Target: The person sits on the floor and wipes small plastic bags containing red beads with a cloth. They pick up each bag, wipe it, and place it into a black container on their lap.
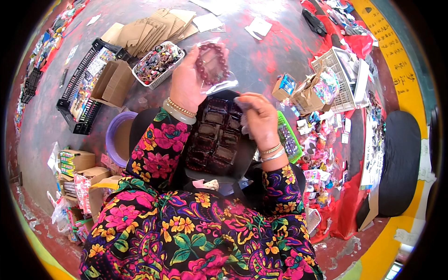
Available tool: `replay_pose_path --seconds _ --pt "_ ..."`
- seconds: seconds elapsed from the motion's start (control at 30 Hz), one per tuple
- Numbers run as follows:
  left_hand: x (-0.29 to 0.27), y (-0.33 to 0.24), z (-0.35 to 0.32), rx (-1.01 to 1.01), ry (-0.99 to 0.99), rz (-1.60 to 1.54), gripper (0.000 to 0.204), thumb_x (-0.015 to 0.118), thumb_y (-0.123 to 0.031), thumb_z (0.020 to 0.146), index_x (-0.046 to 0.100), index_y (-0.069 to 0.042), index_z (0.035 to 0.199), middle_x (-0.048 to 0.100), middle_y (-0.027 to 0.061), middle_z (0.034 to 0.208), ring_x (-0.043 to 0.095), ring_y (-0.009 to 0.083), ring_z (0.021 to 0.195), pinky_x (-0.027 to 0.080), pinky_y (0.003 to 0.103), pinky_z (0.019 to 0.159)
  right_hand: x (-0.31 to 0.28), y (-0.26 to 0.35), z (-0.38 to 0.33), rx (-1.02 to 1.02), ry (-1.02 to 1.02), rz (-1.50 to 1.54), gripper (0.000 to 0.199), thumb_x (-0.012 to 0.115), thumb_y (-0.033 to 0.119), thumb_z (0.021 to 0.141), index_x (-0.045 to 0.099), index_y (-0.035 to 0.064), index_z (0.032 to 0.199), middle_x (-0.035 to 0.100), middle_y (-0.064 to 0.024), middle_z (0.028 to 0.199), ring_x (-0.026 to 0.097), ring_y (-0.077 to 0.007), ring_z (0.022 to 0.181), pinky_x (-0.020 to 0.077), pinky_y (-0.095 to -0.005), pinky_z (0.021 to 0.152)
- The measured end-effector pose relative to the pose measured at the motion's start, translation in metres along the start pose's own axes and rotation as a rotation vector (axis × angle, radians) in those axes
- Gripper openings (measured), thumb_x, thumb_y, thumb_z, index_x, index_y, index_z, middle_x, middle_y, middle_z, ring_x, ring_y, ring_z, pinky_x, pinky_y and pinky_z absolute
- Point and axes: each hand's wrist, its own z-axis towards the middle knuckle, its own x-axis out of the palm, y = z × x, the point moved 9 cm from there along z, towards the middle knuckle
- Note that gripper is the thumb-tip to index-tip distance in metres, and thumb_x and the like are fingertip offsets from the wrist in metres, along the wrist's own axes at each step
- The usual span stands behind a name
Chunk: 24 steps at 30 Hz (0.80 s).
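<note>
My left hand (185, 79), raised above the lap, grips a dark red bead bracelet (200, 70) in a clear plastic bag. My right hand (262, 116) is at the right side of a black box (242, 161), with fingers bent together. Some clear plastic shows by its fingertips, but I cannot tell exactly what they hold. Inside the box lie several dark, shiny bagged pieces (215, 128) in rows. A small pink and white piece (205, 184) lies at the near edge of the box.
Left of the box stand a purple tub (112, 135), a black crate (70, 119) and an open cardboard box (112, 84). A white basket of trinkets (156, 65) and flat cardboard (149, 35) lie farther off. At right are a green basket (283, 122) and scattered small goods (322, 140).
</note>
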Motion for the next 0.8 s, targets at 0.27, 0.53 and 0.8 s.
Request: replay_pose_path --seconds 0.27,0.53,0.8 --pt "0.029 0.059 -0.018 -0.243 0.231 0.286 0.043 0.033 -0.028 0.098 0.043 0.003 0.125 0.053 0.0139 0.122 0.054 0.0196 0.108 0.043 0.032 0.094 0.0 -0.023 0.003 0.478 0.036 0.668 0.021 0.061 0.018 0.087 0.063 0.0035 0.102 0.062 0.0015 0.088 0.054 -0.0067 0.08 0.0421 -0.0214 0.073" --pt "0.02 0.088 -0.017 -0.245 0.359 0.488 0.042 0.047 -0.02 0.093 0.041 0.003 0.128 0.052 0.0086 0.12 0.051 0.0143 0.108 0.039 0.029 0.095 -0.041 -0.041 0.018 0.423 -0.244 1.23 0.03 0.052 0.034 0.091 0.055 0.0074 0.104 0.061 -0.0075 0.098 0.06 -0.021 0.087 0.0494 -0.037 0.079" --pt "0.001 0.069 -0.008 -0.234 0.207 0.708 0.01 0.058 -0.009 0.085 0.06 -0.004 0.093 0.059 -0.0011 0.076 0.051 0.0041 0.064 0.04 0.018 0.055 -0.066 -0.062 0.026 0.368 -0.391 0.946 0.026 0.05 0.031 0.093 0.054 0.0083 0.104 0.058 -0.0054 0.102 0.055 -0.0165 0.089 0.0435 -0.0342 0.084"
